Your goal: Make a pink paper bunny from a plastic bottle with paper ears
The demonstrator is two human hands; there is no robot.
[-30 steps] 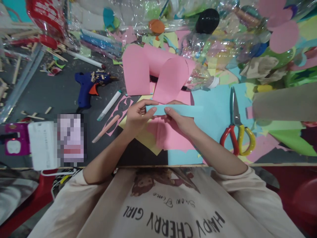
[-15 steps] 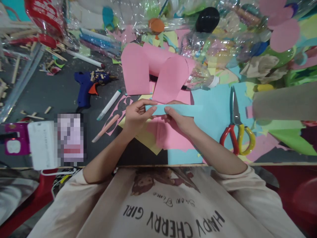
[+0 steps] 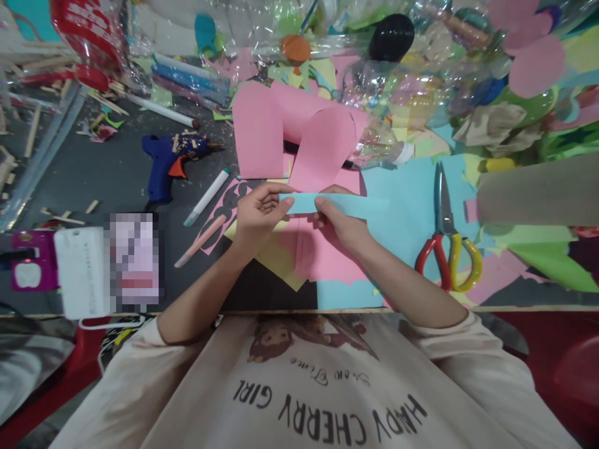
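Note:
A narrow light blue paper strip (image 3: 355, 206) is held level over the desk, in front of a folded pink paper shape (image 3: 294, 134). My left hand (image 3: 256, 215) pinches the strip's left end between thumb and fingers. My right hand (image 3: 340, 226) grips the strip a little further right, thumb on top. Below both hands lie pink (image 3: 322, 255), yellow (image 3: 281, 262) and blue (image 3: 412, 212) paper sheets on the dark table.
Red-and-yellow scissors (image 3: 444, 237) lie to the right of my hands. A blue glue gun (image 3: 168, 163), a white marker (image 3: 206, 197) and a pink pencil (image 3: 199, 242) lie to the left. A white box (image 3: 82, 271) sits at the near left edge. Plastic bottles and paper scraps crowd the back.
Both hands and the blue strip have shifted slightly up and to the right; the grip is the same.

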